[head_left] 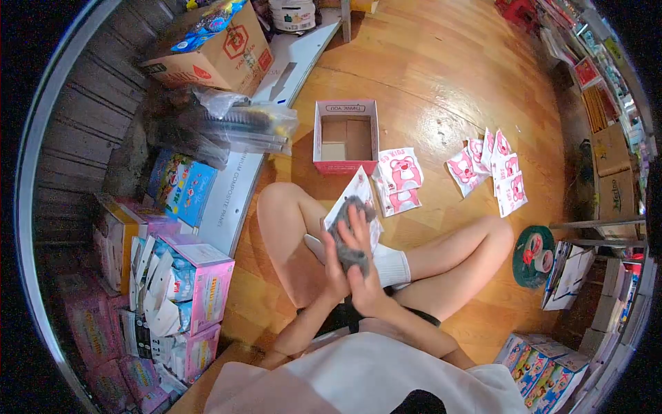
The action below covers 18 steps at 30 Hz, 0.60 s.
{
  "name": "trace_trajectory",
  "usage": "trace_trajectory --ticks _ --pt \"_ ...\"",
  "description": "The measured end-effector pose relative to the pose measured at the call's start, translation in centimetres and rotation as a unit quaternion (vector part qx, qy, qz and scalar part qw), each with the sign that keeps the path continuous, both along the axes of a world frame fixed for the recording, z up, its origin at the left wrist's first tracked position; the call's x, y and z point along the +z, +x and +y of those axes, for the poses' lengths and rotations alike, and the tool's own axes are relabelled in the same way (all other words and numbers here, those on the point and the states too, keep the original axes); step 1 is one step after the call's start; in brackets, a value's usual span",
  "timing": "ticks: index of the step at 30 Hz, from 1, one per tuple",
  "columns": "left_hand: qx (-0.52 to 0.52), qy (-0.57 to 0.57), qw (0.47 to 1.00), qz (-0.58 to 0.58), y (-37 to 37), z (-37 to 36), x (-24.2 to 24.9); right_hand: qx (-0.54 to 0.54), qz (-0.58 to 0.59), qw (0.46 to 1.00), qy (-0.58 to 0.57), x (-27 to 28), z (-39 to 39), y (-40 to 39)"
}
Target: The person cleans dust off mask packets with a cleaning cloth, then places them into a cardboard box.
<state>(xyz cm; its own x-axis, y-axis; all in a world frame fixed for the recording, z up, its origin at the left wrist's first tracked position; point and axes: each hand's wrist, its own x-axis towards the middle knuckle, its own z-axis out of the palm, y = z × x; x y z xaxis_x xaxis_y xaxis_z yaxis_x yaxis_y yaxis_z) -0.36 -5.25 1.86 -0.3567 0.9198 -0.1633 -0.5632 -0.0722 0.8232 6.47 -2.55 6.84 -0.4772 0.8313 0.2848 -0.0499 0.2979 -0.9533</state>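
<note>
A soft grey fuzzy item (354,259), too blurred to name more exactly, is pressed between my two hands above my crossed legs. My left hand (335,269) holds it from the left side. Across it lies my right hand (363,248), fingers extended and pressing it against the left. Just beyond and below the hands is a white packet with pink print (358,185), partly covered by them. Beside that, a few pink bear-print packets (402,176) lie on the floor. An open pink box (345,167) stands past my knees, its brown inside showing.
More bear-print packets (509,176) are spread at the right. A green round holder with tape rolls (533,259) sits near my right knee. Pink cartons (209,290) and a plastic-wrapped bundle (241,127) line the left. Shelves with boxes (616,190) run along the right.
</note>
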Motion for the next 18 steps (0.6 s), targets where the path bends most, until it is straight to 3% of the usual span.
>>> trace_trajectory --ticks 3,6,8,10,12,13,14,18 --pt "0.009 0.016 1.000 -0.001 0.3 0.3 0.8 -0.063 -0.038 0.997 0.033 -1.0 4.3 -0.6" --pt "0.022 0.010 1.000 -0.018 0.3 0.9 2.9 -0.093 -0.001 0.995 -0.031 -0.9 5.0 -1.4" --pt "0.039 -0.027 0.998 -0.048 -0.5 1.2 4.4 -0.058 -0.040 0.997 0.012 -1.1 1.7 -1.1" --pt "0.059 0.016 0.998 -0.018 -1.8 0.5 0.4 0.019 -0.070 0.997 0.014 -0.7 -1.4 -0.4" --pt "0.045 -0.009 0.997 -0.058 -2.6 0.7 1.2 -0.010 -0.068 0.998 0.014 -1.0 -1.6 -0.1" --pt "0.080 -0.060 0.984 -0.148 -2.1 2.1 3.3 -0.039 -0.072 0.996 0.024 -1.4 -0.5 -0.1" --pt "0.085 -0.032 0.984 -0.154 -1.8 2.4 3.9 -0.070 -0.075 0.994 0.036 -1.9 0.8 -0.3" --pt "0.082 0.054 0.975 -0.199 -1.8 3.3 5.2 -0.107 0.103 0.977 -0.150 -2.3 4.5 -1.1"
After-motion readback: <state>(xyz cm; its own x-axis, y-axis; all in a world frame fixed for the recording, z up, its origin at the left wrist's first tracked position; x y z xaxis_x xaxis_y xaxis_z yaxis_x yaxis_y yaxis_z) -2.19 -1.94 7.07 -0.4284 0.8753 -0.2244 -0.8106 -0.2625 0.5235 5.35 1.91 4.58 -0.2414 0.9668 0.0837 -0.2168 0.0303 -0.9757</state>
